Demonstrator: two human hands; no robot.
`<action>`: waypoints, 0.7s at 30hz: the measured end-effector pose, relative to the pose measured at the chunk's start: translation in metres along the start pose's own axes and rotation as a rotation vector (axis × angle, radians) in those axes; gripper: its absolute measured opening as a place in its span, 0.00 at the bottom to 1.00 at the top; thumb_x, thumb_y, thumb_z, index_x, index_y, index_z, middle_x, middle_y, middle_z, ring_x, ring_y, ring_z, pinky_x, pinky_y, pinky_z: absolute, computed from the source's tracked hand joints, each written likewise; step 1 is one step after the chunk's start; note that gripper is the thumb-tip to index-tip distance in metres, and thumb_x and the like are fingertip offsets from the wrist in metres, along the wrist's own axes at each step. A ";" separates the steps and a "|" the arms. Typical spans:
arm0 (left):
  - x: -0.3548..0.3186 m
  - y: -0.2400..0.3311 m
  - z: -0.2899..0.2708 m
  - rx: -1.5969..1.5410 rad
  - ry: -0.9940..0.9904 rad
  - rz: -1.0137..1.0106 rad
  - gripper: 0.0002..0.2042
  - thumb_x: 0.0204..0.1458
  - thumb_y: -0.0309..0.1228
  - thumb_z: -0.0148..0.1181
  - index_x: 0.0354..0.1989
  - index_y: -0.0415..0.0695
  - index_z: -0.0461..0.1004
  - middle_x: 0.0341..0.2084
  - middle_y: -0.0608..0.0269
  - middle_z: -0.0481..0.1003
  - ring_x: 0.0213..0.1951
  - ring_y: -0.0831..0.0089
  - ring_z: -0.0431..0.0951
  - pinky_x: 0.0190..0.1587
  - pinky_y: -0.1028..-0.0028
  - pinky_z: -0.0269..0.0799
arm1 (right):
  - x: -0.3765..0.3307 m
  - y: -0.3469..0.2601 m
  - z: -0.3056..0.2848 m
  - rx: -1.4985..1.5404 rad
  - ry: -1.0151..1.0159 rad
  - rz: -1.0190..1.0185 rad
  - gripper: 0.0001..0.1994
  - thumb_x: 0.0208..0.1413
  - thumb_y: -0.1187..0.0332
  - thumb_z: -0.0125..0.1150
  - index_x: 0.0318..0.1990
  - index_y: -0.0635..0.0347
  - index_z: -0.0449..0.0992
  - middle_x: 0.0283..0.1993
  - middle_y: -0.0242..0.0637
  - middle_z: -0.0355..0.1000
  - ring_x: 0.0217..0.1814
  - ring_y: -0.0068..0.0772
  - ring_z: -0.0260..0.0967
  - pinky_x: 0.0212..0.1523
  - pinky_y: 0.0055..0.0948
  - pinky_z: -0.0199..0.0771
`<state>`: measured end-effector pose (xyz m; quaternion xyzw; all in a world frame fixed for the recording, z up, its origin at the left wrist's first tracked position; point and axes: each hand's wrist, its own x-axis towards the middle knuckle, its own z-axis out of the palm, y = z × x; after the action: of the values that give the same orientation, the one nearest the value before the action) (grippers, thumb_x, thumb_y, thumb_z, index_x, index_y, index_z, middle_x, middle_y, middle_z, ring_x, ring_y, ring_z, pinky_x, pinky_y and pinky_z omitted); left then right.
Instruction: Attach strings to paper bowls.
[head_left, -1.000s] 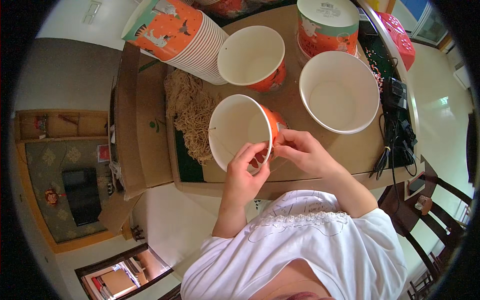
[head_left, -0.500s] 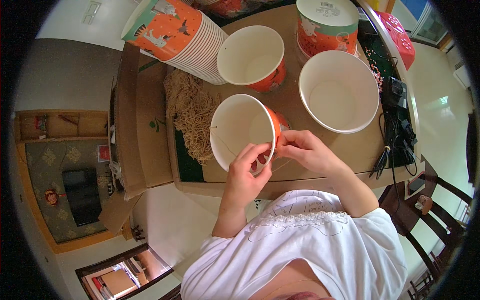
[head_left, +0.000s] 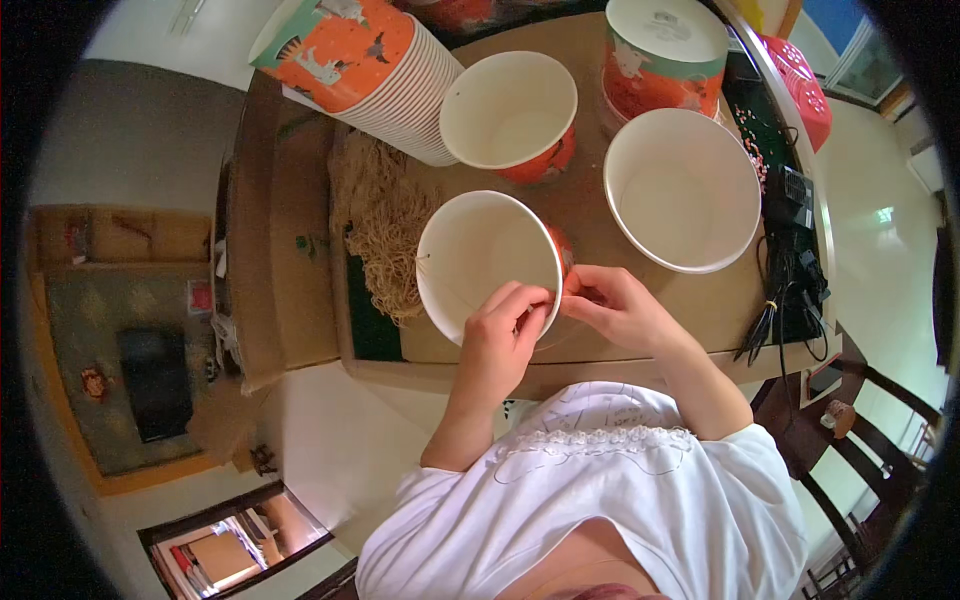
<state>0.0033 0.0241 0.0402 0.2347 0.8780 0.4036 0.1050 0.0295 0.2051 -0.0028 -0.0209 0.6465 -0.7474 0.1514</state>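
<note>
In the head view, the only one, two hands worked at one tub [head_left: 480,245], near the front edge of the table [head_left: 710,300]. The left hand [head_left: 503,328] had its grip closed on the tub's near right rim. The right hand [head_left: 618,308] had its fingertips close together against the outer wall, just beside the left; whether that grip held anything, I could not tell. One thin strand showed at a spot on the tub's left inner wall.

Two more single tubs stood mouth up: a second tub [head_left: 508,115] just behind, and a third tub [head_left: 683,192] to the right. Behind the third was one upturned stack [head_left: 665,75], its count unclear. One leaning stack [head_left: 395,95], too many to count, lay at the back left, above one tangle of string [head_left: 385,240]. At the right were one black adapter [head_left: 790,197], one cable bundle [head_left: 772,310] and one red basket [head_left: 798,85].
</note>
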 end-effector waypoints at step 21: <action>0.007 -0.016 -0.005 -0.783 -0.108 -0.306 0.03 0.63 0.27 0.41 0.39 0.41 0.60 0.20 0.66 0.67 0.21 0.80 0.70 0.24 0.77 0.65 | 0.028 -0.066 0.012 -0.783 0.065 -0.403 0.05 0.53 0.73 0.57 0.37 0.62 0.72 0.33 0.46 0.70 0.35 0.50 0.70 0.36 0.39 0.71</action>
<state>-0.0105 0.0149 0.0313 0.0649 0.6764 0.6736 0.2908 -0.0073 0.1944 0.0589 -0.1788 0.8685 -0.4609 -0.0373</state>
